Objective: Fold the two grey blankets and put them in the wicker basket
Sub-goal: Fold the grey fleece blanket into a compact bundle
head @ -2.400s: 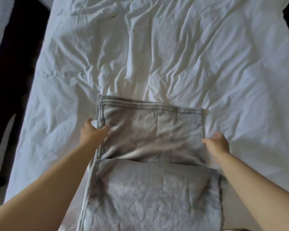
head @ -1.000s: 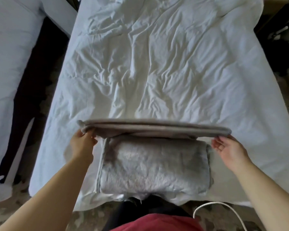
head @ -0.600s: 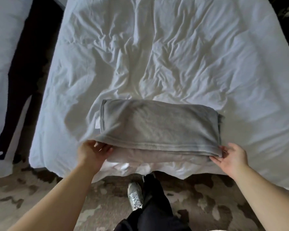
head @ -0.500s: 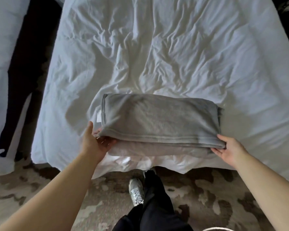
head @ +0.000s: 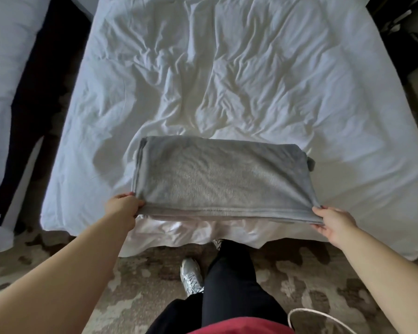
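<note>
A folded grey blanket [head: 217,179] lies as a thick rectangle at the near edge of the white bed [head: 227,75]. My left hand [head: 124,208] grips its near left corner, fingers under the layers. My right hand [head: 331,221] pinches its near right corner, which is pulled slightly outward. Only one grey blanket shows. No wicker basket is in view.
A second white bed [head: 3,80] stands at the left across a dark gap. Patterned carpet [head: 143,273] lies below the bed's edge, with my dark trouser legs and a silver shoe [head: 191,277]. A white cord [head: 323,318] curves at bottom right. Dark objects [head: 405,39] sit at upper right.
The far half of the blanket was lifted and folded toward me over the near half. Both hands now hold the near corners of the folded stack, and I have stepped back from the bed.
</note>
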Tool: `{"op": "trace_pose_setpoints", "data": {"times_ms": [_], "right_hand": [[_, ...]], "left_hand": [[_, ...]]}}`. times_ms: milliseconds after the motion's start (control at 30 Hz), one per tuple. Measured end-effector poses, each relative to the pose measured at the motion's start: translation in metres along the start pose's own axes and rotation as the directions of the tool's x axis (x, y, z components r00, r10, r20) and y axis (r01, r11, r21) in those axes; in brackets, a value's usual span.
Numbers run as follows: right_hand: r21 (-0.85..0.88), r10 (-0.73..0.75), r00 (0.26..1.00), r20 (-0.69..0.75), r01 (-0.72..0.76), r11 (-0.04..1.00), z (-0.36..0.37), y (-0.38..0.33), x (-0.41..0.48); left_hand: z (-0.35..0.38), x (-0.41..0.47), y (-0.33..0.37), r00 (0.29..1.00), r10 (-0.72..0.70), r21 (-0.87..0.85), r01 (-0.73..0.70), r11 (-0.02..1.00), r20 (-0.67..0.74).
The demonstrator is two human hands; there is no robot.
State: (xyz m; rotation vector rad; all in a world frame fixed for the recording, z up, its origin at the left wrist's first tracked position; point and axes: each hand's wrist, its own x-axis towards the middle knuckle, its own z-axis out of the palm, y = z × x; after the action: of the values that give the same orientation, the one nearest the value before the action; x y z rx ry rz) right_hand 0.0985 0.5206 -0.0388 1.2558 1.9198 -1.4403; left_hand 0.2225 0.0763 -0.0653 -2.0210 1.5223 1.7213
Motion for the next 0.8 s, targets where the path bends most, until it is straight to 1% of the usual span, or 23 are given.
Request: {"op": "trace_pose_setpoints", "data": {"times_ms": [67, 133, 167, 200, 233, 267, 300, 333, 367, 400, 433, 500, 567, 600, 633, 700, 733, 800], "right_hand": [[-0.107, 0.031, 0.999, 0.028, -0.028, 0.994, 0.006, -0.001, 0.000], [-0.259, 0.009, 1.000, -0.004, -0.010, 0.966, 0.014, -0.008, -0.002], [-0.361, -0.039, 0.998, -0.052, 0.018, 0.932, 0.020, -0.015, -0.002], [-0.476, -0.111, 0.988, -0.104, 0.048, 0.878, 0.026, -0.024, -0.004], [-0.581, -0.193, 0.972, -0.137, 0.079, 0.810, 0.034, -0.035, -0.009], [-0.660, -0.291, 0.948, -0.131, 0.135, 0.739, 0.045, -0.047, -0.014], [-0.707, -0.404, 0.910, -0.090, 0.227, 0.669, 0.057, -0.058, -0.018], [-0.726, -0.520, 0.854, -0.024, 0.343, 0.596, 0.071, -0.070, -0.022], [-0.727, -0.619, 0.783, 0.059, 0.459, 0.511, 0.088, -0.080, -0.024], [-0.719, -0.679, 0.718, 0.155, 0.553, 0.420, 0.107, -0.088, -0.026], [-0.697, -0.698, 0.666, 0.262, 0.631, 0.341, 0.125, -0.092, -0.027], [-0.627, -0.681, 0.559, 0.473, 0.757, 0.186, 0.164, -0.092, -0.024], [-0.570, -0.657, 0.429, 0.621, 0.822, -0.002, 0.201, -0.080, -0.015], [-0.558, -0.629, 0.393, 0.671, 0.826, -0.079, 0.216, -0.071, -0.008], [-0.562, -0.593, 0.386, 0.707, 0.815, -0.140, 0.228, -0.060, -0.001], [-0.593, -0.532, 0.412, 0.740, 0.772, -0.227, 0.240, -0.037, 0.017], [-0.605, -0.521, 0.421, 0.742, 0.755, -0.251, 0.240, -0.027, 0.027], [-0.620, -0.544, 0.410, 0.732, 0.732, -0.282, 0.232, -0.013, 0.045]], "left_hand": [[0.000, -0.007, 0.000, 0.999, 0.041, 0.242, -0.041, 0.969, 0.006], [0.002, -0.024, 0.008, 0.983, 0.170, 0.457, -0.120, 0.882, -0.069], [0.006, -0.034, 0.014, 0.961, 0.260, 0.541, -0.171, 0.824, -0.093], [0.012, -0.043, 0.020, 0.932, 0.356, 0.596, -0.245, 0.765, -0.074], [0.021, -0.050, 0.026, 0.892, 0.452, 0.622, -0.341, 0.705, -0.024], [0.033, -0.057, 0.033, 0.842, 0.538, 0.628, -0.437, 0.644, 0.034], [0.047, -0.063, 0.041, 0.791, 0.604, 0.630, -0.517, 0.579, 0.093], [0.063, -0.068, 0.048, 0.741, 0.655, 0.642, -0.576, 0.506, 0.149], [0.079, -0.071, 0.055, 0.694, 0.692, 0.662, -0.616, 0.427, 0.199], [0.095, -0.073, 0.060, 0.656, 0.715, 0.681, -0.640, 0.355, 0.243], [0.111, -0.071, 0.063, 0.633, 0.724, 0.693, -0.652, 0.307, 0.275], [0.145, -0.062, 0.064, 0.609, 0.728, 0.698, -0.668, 0.258, 0.315], [0.173, -0.045, 0.055, 0.587, 0.726, 0.716, -0.672, 0.191, 0.357], [0.182, -0.034, 0.047, 0.586, 0.716, 0.735, -0.661, 0.151, 0.381], [0.185, -0.023, 0.037, 0.592, 0.702, 0.756, -0.644, 0.116, 0.396], [0.178, 0.001, 0.018, 0.604, 0.695, 0.792, -0.605, 0.079, 0.392], [0.171, 0.012, 0.009, 0.600, 0.703, 0.806, -0.588, 0.066, 0.381], [0.158, 0.029, -0.005, 0.578, 0.727, 0.823, -0.568, 0.031, 0.371]]}}
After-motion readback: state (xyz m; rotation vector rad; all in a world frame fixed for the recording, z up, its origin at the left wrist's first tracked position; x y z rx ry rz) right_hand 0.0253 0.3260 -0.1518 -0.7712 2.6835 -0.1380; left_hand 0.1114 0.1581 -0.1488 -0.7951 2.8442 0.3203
